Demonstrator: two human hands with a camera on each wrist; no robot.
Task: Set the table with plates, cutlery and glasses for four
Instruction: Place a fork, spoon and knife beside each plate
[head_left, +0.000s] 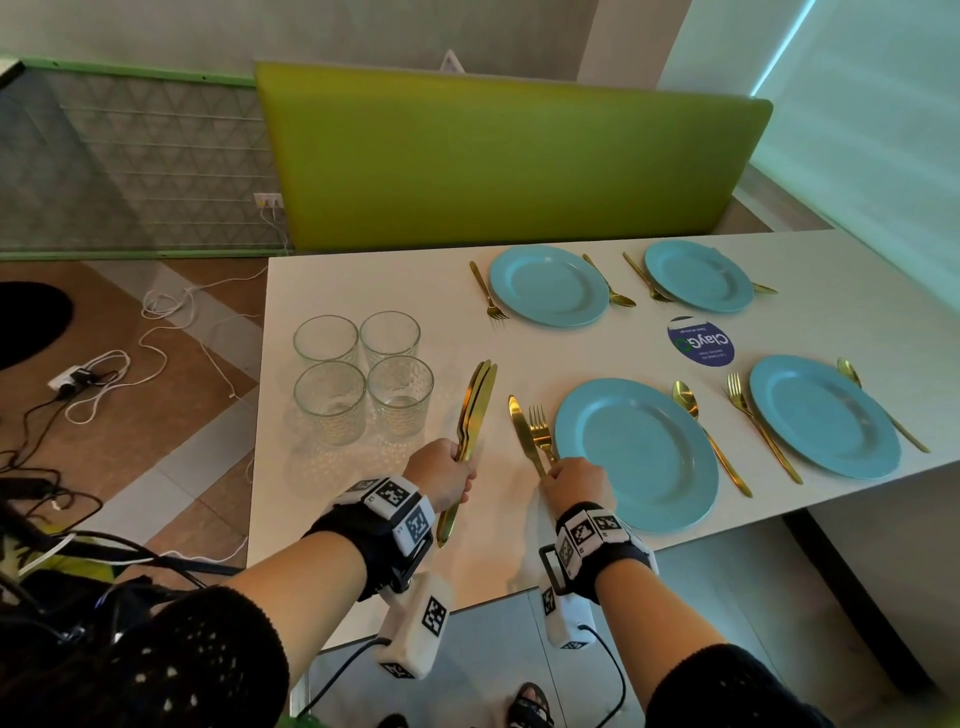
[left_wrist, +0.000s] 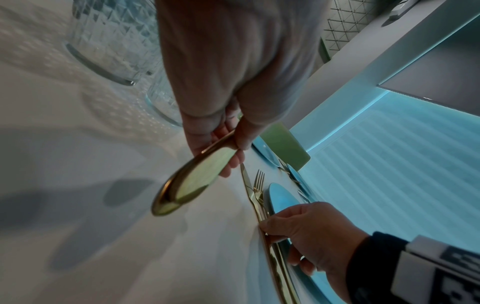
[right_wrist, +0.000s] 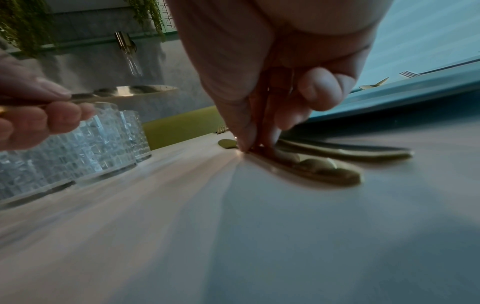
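Observation:
Several blue plates lie on the white table, each with a gold fork and spoon beside it. My left hand grips a bundle of gold knives by their handles, blades pointing away, just right of the glasses. In the left wrist view the bundle's handle ends stick out below my fingers. My right hand pinches the handle of one gold knife, which lies flat on the table left of the fork at the near left plate. In the right wrist view thumb and forefinger press that knife against the table.
Several clear textured glasses stand grouped at the table's left. A round blue sticker sits between the plates. A green bench back runs behind the table. Cables and a power strip lie on the floor at left.

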